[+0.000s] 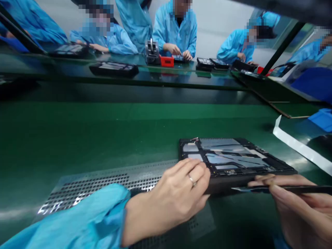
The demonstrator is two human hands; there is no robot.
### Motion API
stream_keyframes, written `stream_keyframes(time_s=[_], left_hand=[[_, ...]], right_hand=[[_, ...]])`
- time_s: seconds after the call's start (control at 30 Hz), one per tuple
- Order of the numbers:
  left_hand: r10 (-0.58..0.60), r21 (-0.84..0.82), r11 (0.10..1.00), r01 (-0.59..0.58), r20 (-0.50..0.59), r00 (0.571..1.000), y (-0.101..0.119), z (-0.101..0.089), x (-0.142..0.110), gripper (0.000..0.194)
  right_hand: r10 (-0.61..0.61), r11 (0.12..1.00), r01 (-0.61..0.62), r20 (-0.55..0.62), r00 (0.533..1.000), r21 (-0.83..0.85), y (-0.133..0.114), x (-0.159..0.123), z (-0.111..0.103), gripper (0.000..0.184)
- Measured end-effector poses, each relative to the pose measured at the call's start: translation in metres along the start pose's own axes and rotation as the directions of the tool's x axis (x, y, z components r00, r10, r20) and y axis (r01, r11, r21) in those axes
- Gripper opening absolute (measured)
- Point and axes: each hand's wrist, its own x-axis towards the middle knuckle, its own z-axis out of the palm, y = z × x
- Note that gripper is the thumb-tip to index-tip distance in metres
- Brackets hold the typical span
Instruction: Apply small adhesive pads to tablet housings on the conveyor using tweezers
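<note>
An opened tablet-like electronic device (233, 157), a thick black frame with grey panels and dark strips inside, lies on the green bench right of centre. My left hand (178, 188) grips its near left corner, fingers over the top edge and thumb low at the front side. Pinched in my right hand (298, 204) is a pair of black tweezers (254, 189), held level along the device's near right side with the pointed tip to the left. Beneath my left hand lies a clear sheet (103, 183) carrying rows of small dark square pieces.
A white strip (301, 143) curls at the right, near a blue bin (321, 119). Across a raised ledge, several co-workers in blue coats handle similar devices. A black device (114, 68), a red box (167, 61) and a tape dispenser (152, 52) stand there.
</note>
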Motion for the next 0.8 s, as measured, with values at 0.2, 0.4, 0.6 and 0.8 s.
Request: stream_keyframes(time_s=[0.2,0.4,0.6,0.8], left_hand=[[-0.125,0.009,0.992,0.124,0.010,0.992,0.000,-0.027,0.003,0.032],[-0.161,0.011,0.987,0.161,-0.016,0.987,0.000,-0.022,0.002,0.025],[-0.171,0.004,0.985,0.171,-0.011,0.985,-0.001,-0.024,0.004,0.031],[-0.144,0.016,0.989,0.144,-0.040,0.989,-0.003,-0.019,0.003,0.044]], right_hand=[[-0.064,0.998,0.063,0.086,0.994,0.014,-0.005,0.018,0.015,0.013],[-0.148,0.988,0.151,0.113,0.982,-0.015,0.000,0.024,0.016,0.015],[-0.181,0.982,0.182,0.033,0.983,-0.044,0.003,0.021,0.018,0.014],[-0.160,0.983,0.164,0.050,0.986,-0.083,0.003,0.020,0.018,0.013]])
